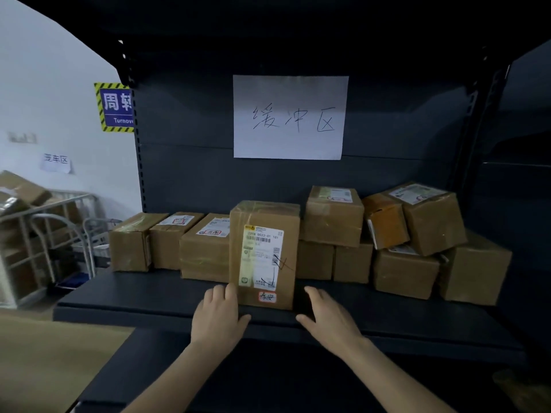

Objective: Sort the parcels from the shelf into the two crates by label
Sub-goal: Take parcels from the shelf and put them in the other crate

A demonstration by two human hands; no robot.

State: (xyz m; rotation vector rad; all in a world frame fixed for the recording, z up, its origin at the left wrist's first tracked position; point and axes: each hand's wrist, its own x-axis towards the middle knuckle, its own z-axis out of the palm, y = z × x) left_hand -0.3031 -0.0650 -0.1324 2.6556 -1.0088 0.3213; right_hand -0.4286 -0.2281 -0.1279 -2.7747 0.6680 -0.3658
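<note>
- A dark metal shelf (143,293) is seen from the front, with its back panel rising behind.
- A tall parcel (264,222) is stood upright at the front centre of the shelf, ahead of the rest and close to the front edge.
- A long shipping label (262,257) is stuck down its front face, and a small red-bordered tag (267,297) with handwriting is placed below it. The writing is too small to be read.
- The left hand (219,314) is laid open at the tall parcel's lower left corner. Its fingers are nearly straight, the tips touch the left side, and the thumb is spread along the shelf edge. Nothing is gripped.
- The right hand (328,317) is held open just beside the lower right corner, fingers extended and thumb apart. Contact with the box cannot be made out in the shadow, and nothing is held.
- Three parcels (173,242) are lined up side by side left of the tall one, with labels on top of two.
- More parcels (405,272) are stacked in two layers to the right and behind. A tilted parcel (384,220) in the upper layer is leaned against its neighbour.
- A white sheet (290,117) with three handwritten characters is fixed to the back panel above.
- A blue sign (116,107) with a striped border is partly hidden by the shelf post at left.
- A metal trolley (44,210) loaded with boxes is noted at far left, by the white wall.
</note>
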